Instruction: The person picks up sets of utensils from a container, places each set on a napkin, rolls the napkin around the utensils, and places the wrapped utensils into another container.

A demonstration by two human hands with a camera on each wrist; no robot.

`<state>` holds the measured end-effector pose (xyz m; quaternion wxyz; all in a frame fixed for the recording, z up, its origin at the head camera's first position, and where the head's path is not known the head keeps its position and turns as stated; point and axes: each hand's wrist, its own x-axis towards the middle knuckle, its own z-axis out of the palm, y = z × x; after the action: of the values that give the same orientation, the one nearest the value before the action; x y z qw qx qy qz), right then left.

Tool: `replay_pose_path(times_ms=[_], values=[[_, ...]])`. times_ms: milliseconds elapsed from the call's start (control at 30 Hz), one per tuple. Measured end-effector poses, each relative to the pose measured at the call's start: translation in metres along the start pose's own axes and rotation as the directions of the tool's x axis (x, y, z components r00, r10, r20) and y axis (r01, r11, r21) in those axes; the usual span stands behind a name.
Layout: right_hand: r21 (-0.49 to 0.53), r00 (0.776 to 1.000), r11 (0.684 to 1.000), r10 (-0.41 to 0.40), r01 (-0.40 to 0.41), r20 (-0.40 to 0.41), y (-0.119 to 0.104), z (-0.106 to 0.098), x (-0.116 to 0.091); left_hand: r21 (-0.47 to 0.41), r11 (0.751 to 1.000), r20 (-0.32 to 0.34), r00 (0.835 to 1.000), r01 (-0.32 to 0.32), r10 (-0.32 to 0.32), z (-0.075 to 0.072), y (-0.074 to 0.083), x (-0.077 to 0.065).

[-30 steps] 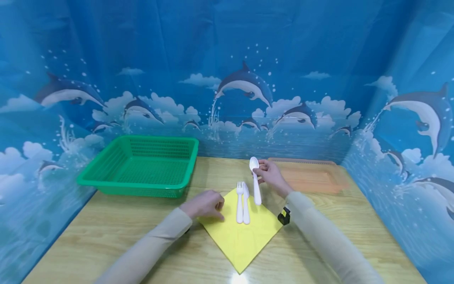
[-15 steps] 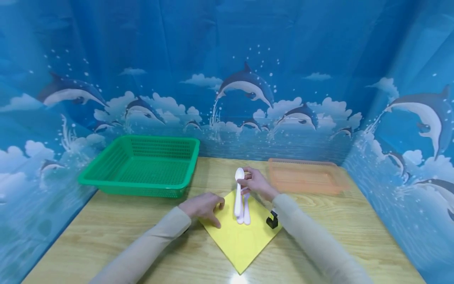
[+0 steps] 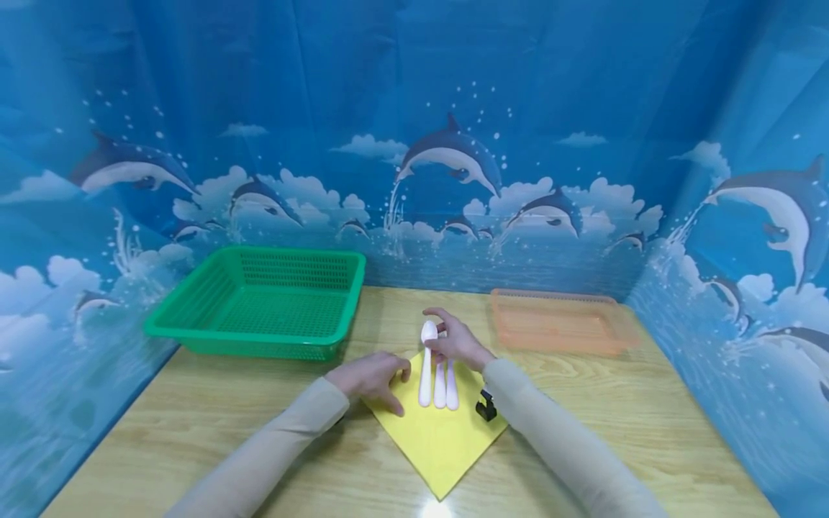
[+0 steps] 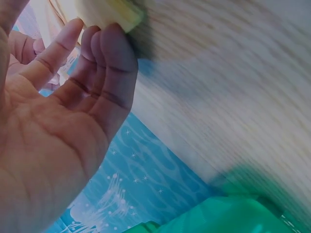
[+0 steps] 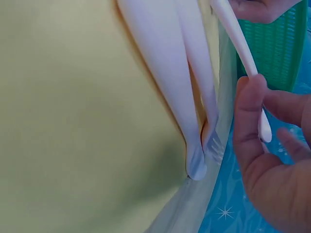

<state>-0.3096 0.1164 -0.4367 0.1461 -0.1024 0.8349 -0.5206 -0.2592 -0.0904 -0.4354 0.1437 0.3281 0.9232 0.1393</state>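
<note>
My right hand [image 3: 458,342] pinches a white plastic spoon [image 3: 425,381] near its bowl, thumb on one side and fingers on the other. The spoon's handle points toward me, over the left part of a yellow napkin [image 3: 440,453] turned cornerwise. To its right a white fork [image 3: 440,388] and a white knife [image 3: 452,392] lie side by side on the napkin, their far ends behind my right hand in the head view. My left hand [image 3: 372,378] rests loosely at the napkin's left corner, fingers relaxed; in the left wrist view its fingertips [image 4: 114,36] overlap the yellow edge.
A green plastic basket [image 3: 252,338] with slotted walls stands at the back left of the wooden table [image 3: 194,439]. A translucent orange tray [image 3: 563,324] lies at the back right. A blue dolphin-print curtain [image 3: 291,86] hangs behind and along both sides.
My right hand has carried the spoon left, across the fork and knife, and lowered it to the fork's left. My left hand has barely moved.
</note>
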Motion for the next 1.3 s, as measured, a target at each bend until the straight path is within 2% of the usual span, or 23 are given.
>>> replay_pose_path(times_ms=[233, 567, 733, 900, 1067, 1200, 1300], values=[[-0.143, 0.999, 0.989, -0.033, 0.035, 0.022, 0.001, 0.003, 0.004, -0.006, 1.0, -0.011, 1.0, -0.009, 0.009, 0.001, -0.002, 0.001], [-0.345, 0.995, 0.934, -0.095, 0.097, 0.022, -0.001, 0.014, 0.003, 0.0, 1.0, -0.002, 1.0, 0.002, -0.002, 0.002, -0.001, 0.001], [-0.446, 0.993, 0.887, -0.113, 0.118, 0.037, 0.0, 0.013, 0.005, -0.005, 1.0, -0.013, 1.0, -0.005, 0.005, 0.003, -0.002, 0.0], [-0.499, 0.991, 0.857, -0.12, 0.129, 0.05, 0.002, 0.013, 0.005, -0.014, 1.0, -0.021, 1.0, -0.016, 0.016, 0.004, -0.004, 0.0], [-0.58, 0.981, 0.794, -0.184, 0.183, 0.059, 0.002, 0.012, 0.002, -0.02, 1.0, -0.022, 1.0, -0.019, 0.019, 0.004, -0.004, 0.0], [-0.594, 0.963, 0.76, -0.243, 0.265, 0.118, 0.003, 0.009, -0.001, -0.023, 0.999, -0.017, 1.0, -0.022, 0.022, 0.003, -0.005, 0.0], [-0.608, 0.929, 0.704, -0.304, 0.368, 0.21, 0.005, 0.007, -0.002, -0.027, 0.999, -0.014, 1.0, -0.024, 0.024, 0.003, -0.005, 0.0]])
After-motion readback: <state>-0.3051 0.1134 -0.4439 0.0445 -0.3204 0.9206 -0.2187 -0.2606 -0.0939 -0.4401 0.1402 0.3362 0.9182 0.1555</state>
